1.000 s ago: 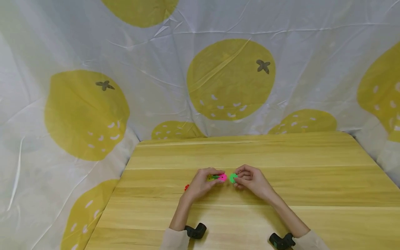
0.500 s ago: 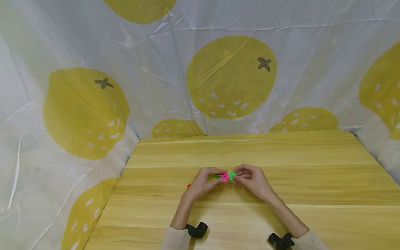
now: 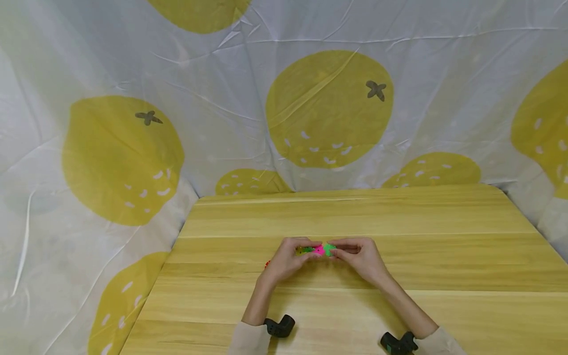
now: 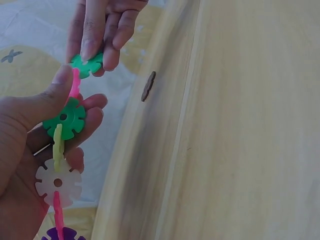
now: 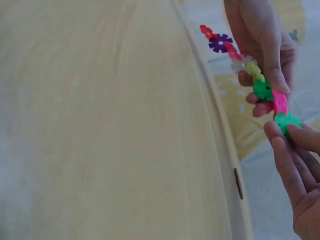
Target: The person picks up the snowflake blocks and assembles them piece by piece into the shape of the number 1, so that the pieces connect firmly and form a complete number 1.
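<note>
A chain of notched plastic snowflake discs hangs across my left hand [image 3: 284,260]. Its thumb and fingers pinch the chain near the pink disc [image 5: 280,102]. My right hand [image 3: 365,256] pinches a bright green disc [image 4: 88,65] between thumb and fingers, its edge meeting that pink disc. Behind the pink one come a darker green disc [image 4: 64,120], a yellow disc [image 4: 58,150], a white disc [image 4: 47,182], another pink one, a purple disc [image 5: 220,43] and a red disc [image 5: 206,32]. In the head view the left hand covers most of the chain.
Both hands are over a wood-grain table [image 3: 443,261]. A lemon-print cloth [image 3: 213,118] hangs behind it and at the sides. Black wrist-worn devices sit at the left wrist [image 3: 279,326] and right wrist [image 3: 399,342]. A dark mark [image 4: 149,86] shows along the table edge.
My right hand has brought the bright green disc leftward, closing the gap to the pink disc, and the disc has turned. The right fingers have straightened somewhat; the left hand has barely moved.
</note>
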`<move>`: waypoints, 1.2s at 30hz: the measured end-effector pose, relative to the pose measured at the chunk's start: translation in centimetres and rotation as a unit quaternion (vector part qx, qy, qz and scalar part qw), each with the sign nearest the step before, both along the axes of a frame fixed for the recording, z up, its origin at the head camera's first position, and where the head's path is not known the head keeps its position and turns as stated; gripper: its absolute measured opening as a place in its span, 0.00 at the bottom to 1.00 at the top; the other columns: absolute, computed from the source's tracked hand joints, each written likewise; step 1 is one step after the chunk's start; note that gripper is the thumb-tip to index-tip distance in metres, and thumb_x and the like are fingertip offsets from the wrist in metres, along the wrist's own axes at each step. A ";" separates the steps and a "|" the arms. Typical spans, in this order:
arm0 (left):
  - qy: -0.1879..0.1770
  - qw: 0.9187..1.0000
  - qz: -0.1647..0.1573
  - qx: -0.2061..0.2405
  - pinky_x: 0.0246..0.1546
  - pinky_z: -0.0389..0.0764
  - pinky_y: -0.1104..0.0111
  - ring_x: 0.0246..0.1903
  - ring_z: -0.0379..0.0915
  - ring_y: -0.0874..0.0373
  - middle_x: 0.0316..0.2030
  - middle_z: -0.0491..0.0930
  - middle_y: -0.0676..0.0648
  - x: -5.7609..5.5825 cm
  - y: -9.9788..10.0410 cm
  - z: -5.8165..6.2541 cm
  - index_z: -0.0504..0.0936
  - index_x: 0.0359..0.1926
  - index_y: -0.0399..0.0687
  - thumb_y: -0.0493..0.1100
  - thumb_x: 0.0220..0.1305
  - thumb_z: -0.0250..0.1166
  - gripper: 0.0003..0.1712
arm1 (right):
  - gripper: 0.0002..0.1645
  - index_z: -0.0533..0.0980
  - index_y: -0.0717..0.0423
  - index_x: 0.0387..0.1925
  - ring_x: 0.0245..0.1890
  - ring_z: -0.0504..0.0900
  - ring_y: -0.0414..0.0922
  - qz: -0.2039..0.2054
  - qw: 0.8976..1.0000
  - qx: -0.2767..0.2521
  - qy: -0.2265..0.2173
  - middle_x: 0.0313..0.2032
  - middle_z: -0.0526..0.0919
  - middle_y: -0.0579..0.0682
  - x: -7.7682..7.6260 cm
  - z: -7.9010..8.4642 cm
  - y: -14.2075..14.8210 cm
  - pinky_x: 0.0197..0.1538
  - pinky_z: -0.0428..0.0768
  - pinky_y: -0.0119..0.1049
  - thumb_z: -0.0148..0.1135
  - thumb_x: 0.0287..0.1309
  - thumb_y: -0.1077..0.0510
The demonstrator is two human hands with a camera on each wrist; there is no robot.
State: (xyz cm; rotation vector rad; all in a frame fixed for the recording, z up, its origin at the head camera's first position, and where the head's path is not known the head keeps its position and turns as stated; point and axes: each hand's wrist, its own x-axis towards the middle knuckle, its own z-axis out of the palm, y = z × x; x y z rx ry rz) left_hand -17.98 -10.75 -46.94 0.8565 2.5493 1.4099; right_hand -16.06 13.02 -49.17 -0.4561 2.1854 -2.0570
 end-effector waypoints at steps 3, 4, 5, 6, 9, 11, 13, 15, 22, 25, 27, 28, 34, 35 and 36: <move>0.001 1.000 -0.003 -0.004 0.45 0.80 0.72 0.42 0.82 0.59 0.44 0.91 0.46 0.0 0.1 -0.1 0.90 0.52 0.41 0.40 0.65 0.72 0.15 | 0.15 0.84 0.71 0.51 0.43 0.92 0.52 -0.001 1.000 -0.008 -0.010 0.48 0.87 0.70 0.1 0.0 0.0 0.47 0.88 0.46 0.68 0.64 0.68; 0.002 1.000 -0.003 -0.005 0.43 0.79 0.73 0.40 0.81 0.61 0.44 0.91 0.46 0.0 0.1 -0.1 0.90 0.51 0.41 0.40 0.65 0.72 0.15 | 0.15 0.84 0.71 0.51 0.42 0.92 0.50 -0.001 1.000 -0.010 -0.012 0.48 0.87 0.70 0.2 0.0 0.0 0.47 0.88 0.46 0.68 0.64 0.67; 0.003 1.000 -0.004 -0.006 0.41 0.78 0.74 0.39 0.80 0.62 0.44 0.91 0.46 0.0 0.1 -0.1 0.90 0.51 0.42 0.41 0.65 0.72 0.15 | 0.15 0.84 0.72 0.51 0.42 0.92 0.49 -0.001 1.000 -0.011 -0.013 0.48 0.87 0.71 0.2 0.1 0.0 0.47 0.88 0.46 0.68 0.63 0.68; 0.002 1.000 -0.006 -0.003 0.41 0.78 0.74 0.39 0.80 0.61 0.44 0.91 0.46 -0.1 0.0 -0.2 0.90 0.51 0.42 0.41 0.65 0.72 0.15 | 0.15 0.84 0.72 0.50 0.42 0.92 0.50 -0.001 1.000 -0.010 -0.013 0.47 0.87 0.71 0.2 0.1 0.0 0.47 0.88 0.46 0.69 0.63 0.68; -0.006 1.000 -0.009 0.003 0.42 0.79 0.74 0.40 0.81 0.60 0.44 0.91 0.45 0.0 -0.1 -0.3 0.90 0.51 0.41 0.42 0.65 0.72 0.15 | 0.15 0.84 0.71 0.50 0.42 0.92 0.52 -0.003 1.000 -0.009 -0.010 0.47 0.87 0.70 0.3 0.0 -0.1 0.47 0.88 0.46 0.69 0.63 0.67; -0.011 1.000 -0.013 0.008 0.41 0.79 0.74 0.40 0.81 0.59 0.44 0.91 0.45 0.0 -0.1 -0.3 0.90 0.50 0.41 0.42 0.65 0.72 0.15 | 0.15 0.84 0.71 0.50 0.42 0.92 0.52 -0.002 1.000 -0.011 -0.011 0.47 0.87 0.70 0.4 -0.1 -0.1 0.46 0.88 0.45 0.69 0.62 0.68; -0.017 1.000 -0.014 0.008 0.39 0.77 0.74 0.39 0.80 0.60 0.45 0.91 0.44 0.0 -0.1 -0.3 0.90 0.50 0.41 0.41 0.65 0.72 0.14 | 0.15 0.84 0.72 0.50 0.41 0.92 0.49 -0.001 1.000 -0.014 -0.013 0.47 0.87 0.71 0.4 -0.3 -0.1 0.46 0.88 0.45 0.70 0.62 0.68; -0.021 1.000 -0.013 0.007 0.37 0.74 0.75 0.36 0.76 0.61 0.44 0.91 0.44 0.0 -0.1 -0.3 0.90 0.50 0.41 0.42 0.66 0.72 0.14 | 0.16 0.84 0.73 0.50 0.39 0.92 0.45 0.002 1.000 -0.021 -0.018 0.48 0.87 0.71 0.4 -0.4 -0.1 0.46 0.88 0.44 0.70 0.62 0.68; -0.060 0.998 0.014 0.003 0.30 0.69 0.76 0.29 0.67 0.62 0.47 0.90 0.44 0.2 -0.4 0.2 0.91 0.49 0.45 0.45 0.65 0.73 0.14 | 0.17 0.82 0.73 0.53 0.41 0.92 0.47 0.021 0.999 -0.040 -0.027 0.49 0.86 0.72 0.4 -0.4 -0.3 0.47 0.88 0.45 0.68 0.64 0.67; -0.077 0.997 0.028 0.014 0.25 0.65 0.77 0.25 0.61 0.63 0.46 0.91 0.43 0.2 -0.6 0.3 0.92 0.48 0.46 0.44 0.64 0.74 0.13 | 0.18 0.82 0.71 0.55 0.42 0.92 0.51 0.023 0.999 -0.026 -0.011 0.49 0.87 0.70 0.3 -0.4 -0.2 0.47 0.88 0.46 0.68 0.65 0.65; -0.082 0.996 0.032 0.022 0.23 0.63 0.77 0.23 0.58 0.64 0.46 0.91 0.42 0.2 -0.7 0.3 0.92 0.48 0.46 0.43 0.64 0.74 0.13 | 0.19 0.82 0.69 0.56 0.43 0.92 0.54 0.020 1.000 -0.016 0.002 0.48 0.88 0.68 0.2 -0.4 -0.2 0.47 0.88 0.47 0.68 0.66 0.64; -0.083 0.996 0.034 0.025 0.23 0.62 0.77 0.22 0.57 0.65 0.46 0.91 0.42 0.1 -0.7 0.3 0.92 0.47 0.46 0.43 0.63 0.74 0.12 | 0.19 0.82 0.68 0.56 0.43 0.91 0.56 0.020 1.000 -0.012 0.009 0.48 0.88 0.67 0.2 -0.4 -0.1 0.47 0.88 0.47 0.68 0.66 0.63; -0.087 0.995 0.029 0.039 0.22 0.61 0.76 0.20 0.55 0.65 0.45 0.91 0.41 0.0 -0.8 0.3 0.92 0.47 0.44 0.42 0.63 0.74 0.12 | 0.18 0.83 0.68 0.55 0.43 0.91 0.56 0.031 0.999 -0.005 0.025 0.49 0.88 0.67 0.1 -0.4 0.1 0.48 0.87 0.48 0.67 0.67 0.63; -0.088 0.995 0.029 0.040 0.22 0.62 0.77 0.20 0.56 0.65 0.45 0.91 0.41 0.0 -0.8 0.3 0.92 0.46 0.44 0.42 0.63 0.74 0.12 | 0.17 0.83 0.68 0.54 0.43 0.91 0.55 0.033 0.999 -0.005 0.025 0.50 0.88 0.68 0.1 -0.4 0.1 0.48 0.87 0.48 0.67 0.67 0.64; -0.089 0.995 0.028 0.042 0.23 0.63 0.77 0.21 0.57 0.64 0.45 0.91 0.41 0.0 -0.7 0.3 0.92 0.46 0.44 0.41 0.63 0.74 0.11 | 0.17 0.83 0.68 0.54 0.43 0.92 0.53 0.034 0.999 -0.006 0.026 0.50 0.87 0.68 0.1 -0.3 0.1 0.48 0.87 0.48 0.67 0.67 0.64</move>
